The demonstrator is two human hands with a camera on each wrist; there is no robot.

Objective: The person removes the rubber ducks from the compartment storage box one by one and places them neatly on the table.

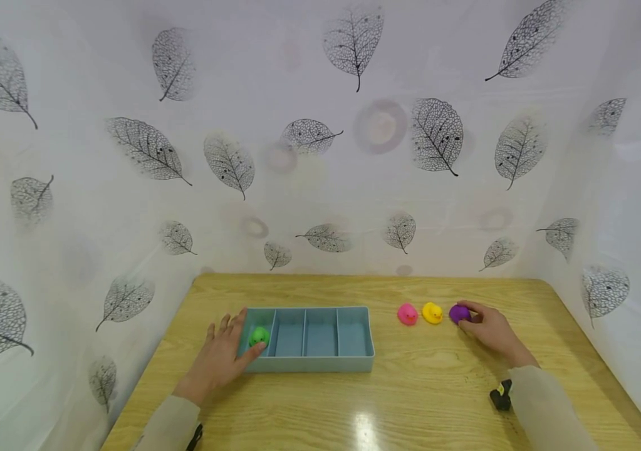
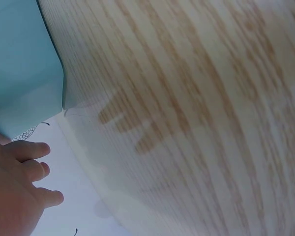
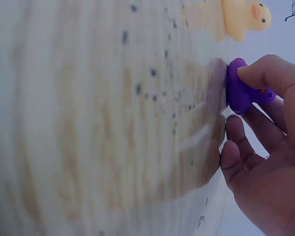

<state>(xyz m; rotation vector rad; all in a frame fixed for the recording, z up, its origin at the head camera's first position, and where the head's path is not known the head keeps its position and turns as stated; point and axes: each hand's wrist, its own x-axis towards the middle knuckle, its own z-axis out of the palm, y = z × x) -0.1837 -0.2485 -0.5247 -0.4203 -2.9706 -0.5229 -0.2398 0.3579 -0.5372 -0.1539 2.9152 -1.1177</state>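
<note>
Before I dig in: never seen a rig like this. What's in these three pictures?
No machine here, just one person's bare left hand and right hand. The wide picture is filmed from the head, looking forward and down; the two close ones are filmed from the left and right wrists.

On the wooden table sits a blue-grey tray with four compartments; the leftmost holds a green toy. Right of the tray are a pink duck, a yellow duck and a purple duck. The right hand pinches the purple one; the left rests at the tray's left end.
</note>
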